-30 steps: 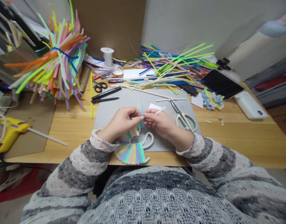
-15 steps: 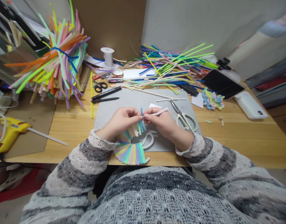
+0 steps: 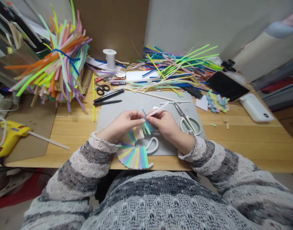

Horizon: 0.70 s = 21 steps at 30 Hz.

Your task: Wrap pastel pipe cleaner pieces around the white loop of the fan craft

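Observation:
A curved fan of pastel pipe cleaners [image 3: 134, 156] hangs below my hands, in bands of yellow, green, blue, purple and pink. My left hand [image 3: 127, 123] is closed in a pinch at the upper end of this fan. Facing it, my right hand [image 3: 163, 122] pinches a white pipe cleaner [image 3: 158, 111], whose free end points up and to the right. The fingertips of both hands nearly meet, and the spot between them is partly hidden. A white pipe cleaner loop [image 3: 153, 145] sticks out beside the fan, over the grey mat [image 3: 170, 148].
Scissors with pale handles [image 3: 191, 123] lie right of my right hand. Black scissors [image 3: 102, 88] and markers [image 3: 108, 96] lie at the mat's far left. Behind are loose pipe cleaners [image 3: 177, 68] and a spool [image 3: 110, 59]. A yellow glue gun [image 3: 11, 135] rests far left.
The white pipe cleaner in my right hand has swung to a steeper upward angle. The blue-green strands near my fingertips now tilt and spread further right.

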Motion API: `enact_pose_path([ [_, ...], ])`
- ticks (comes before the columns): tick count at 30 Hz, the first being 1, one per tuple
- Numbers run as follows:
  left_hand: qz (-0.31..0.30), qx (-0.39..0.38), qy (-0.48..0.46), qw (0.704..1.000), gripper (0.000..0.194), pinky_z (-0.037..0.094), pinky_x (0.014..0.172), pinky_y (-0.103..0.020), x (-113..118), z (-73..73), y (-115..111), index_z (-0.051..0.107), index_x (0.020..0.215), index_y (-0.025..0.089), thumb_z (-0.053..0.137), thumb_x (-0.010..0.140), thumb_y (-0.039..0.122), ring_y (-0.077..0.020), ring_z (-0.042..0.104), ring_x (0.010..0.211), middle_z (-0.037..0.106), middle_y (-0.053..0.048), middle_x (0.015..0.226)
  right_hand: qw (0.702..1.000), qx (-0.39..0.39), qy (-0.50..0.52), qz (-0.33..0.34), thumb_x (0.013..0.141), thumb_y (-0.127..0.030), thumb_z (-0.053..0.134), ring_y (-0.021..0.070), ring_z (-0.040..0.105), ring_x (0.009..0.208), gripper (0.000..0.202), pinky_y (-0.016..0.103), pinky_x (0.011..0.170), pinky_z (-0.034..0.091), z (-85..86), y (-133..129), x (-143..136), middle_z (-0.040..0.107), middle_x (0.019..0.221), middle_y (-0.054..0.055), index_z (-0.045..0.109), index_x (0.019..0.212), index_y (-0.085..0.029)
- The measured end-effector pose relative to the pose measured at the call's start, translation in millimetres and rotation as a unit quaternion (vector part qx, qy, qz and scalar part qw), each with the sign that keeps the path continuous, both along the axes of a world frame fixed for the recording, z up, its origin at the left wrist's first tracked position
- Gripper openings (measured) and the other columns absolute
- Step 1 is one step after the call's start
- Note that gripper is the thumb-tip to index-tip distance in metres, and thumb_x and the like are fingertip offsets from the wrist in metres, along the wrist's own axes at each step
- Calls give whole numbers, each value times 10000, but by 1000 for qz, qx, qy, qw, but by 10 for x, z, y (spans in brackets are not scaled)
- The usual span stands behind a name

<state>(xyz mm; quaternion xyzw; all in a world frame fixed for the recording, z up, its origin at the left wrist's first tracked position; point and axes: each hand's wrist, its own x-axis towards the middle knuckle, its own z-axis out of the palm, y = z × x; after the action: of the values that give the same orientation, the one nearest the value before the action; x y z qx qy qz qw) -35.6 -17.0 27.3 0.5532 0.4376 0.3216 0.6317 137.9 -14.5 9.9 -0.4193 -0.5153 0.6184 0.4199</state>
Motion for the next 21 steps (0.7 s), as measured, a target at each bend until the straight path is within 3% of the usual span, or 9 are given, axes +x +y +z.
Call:
enact_pose_path([
  [7, 49, 17, 75, 996, 230, 389, 540, -226, -11, -58, 3, 640, 714, 127, 716, 660, 338, -99, 495, 562, 591, 1, 638, 997, 29, -50, 50, 674, -436, 716, 88, 449, 538, 305, 233, 487, 334, -18, 41, 33, 501, 562, -39, 614, 729, -154],
  [12, 95, 82, 114, 985, 223, 399, 568, -232, 28, -68, -7, 639, 722, 130, 708, 674, 337, -117, 528, 615, 625, -19, 690, 999, 20, -32, 22, 667, -451, 715, 86, 457, 534, 322, 227, 491, 348, -63, 37, 4, 523, 590, -35, 577, 724, -165],
  [17, 104, 86, 82, 987, 244, 395, 572, -233, 48, -69, -17, 623, 722, 127, 714, 681, 350, -110, 521, 606, 614, -13, 677, 999, 44, -14, -26, 654, -456, 720, 90, 475, 580, 339, 233, 550, 384, -78, 26, -44, 537, 644, -31, 555, 732, -170],
  [21, 96, 85, 54, 990, 253, 421, 603, -238, 42, -88, 1, 629, 748, 131, 729, 676, 352, -118, 547, 645, 625, -20, 714, 997, 69, -22, -22, 675, -467, 707, 97, 486, 602, 331, 238, 569, 395, -63, 20, -41, 543, 657, -25, 567, 735, -172],
])
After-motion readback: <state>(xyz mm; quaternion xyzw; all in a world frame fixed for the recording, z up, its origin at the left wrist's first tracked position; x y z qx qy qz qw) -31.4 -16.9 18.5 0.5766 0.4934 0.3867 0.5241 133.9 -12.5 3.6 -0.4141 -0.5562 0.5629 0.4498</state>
